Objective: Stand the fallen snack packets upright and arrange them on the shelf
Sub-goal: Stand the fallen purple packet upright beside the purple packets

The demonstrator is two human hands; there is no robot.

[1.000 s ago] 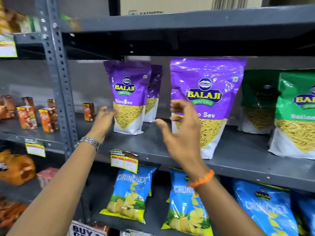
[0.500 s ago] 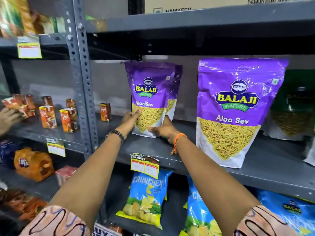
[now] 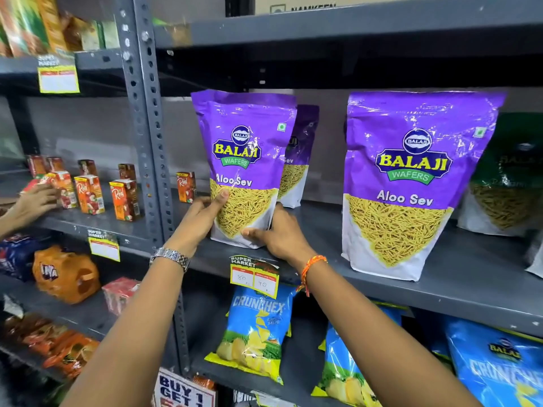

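A purple Aloo Sev packet [image 3: 245, 148] stands upright near the front of the grey middle shelf [image 3: 458, 277]. My left hand [image 3: 202, 218] grips its lower left edge, thumb on the front. My right hand [image 3: 279, 235] holds its lower right corner at the base. A second purple packet [image 3: 302, 142] stands behind it, mostly hidden. A larger-looking Aloo Sev packet [image 3: 411, 183] stands upright to the right, untouched. A green packet [image 3: 508, 177] stands at the far right, further back.
A perforated steel upright [image 3: 147, 136] divides the shelving. Small juice cartons [image 3: 91, 193] stand on the left bay, where another person's hand [image 3: 32, 204] reaches in. Blue Crunchex chip bags [image 3: 258, 330] fill the shelf below. A price tag [image 3: 254, 276] hangs off the shelf edge.
Both hands went from open in the air to the base of the left purple packet and now grip it. The packet sits closer to the shelf's front edge than before.
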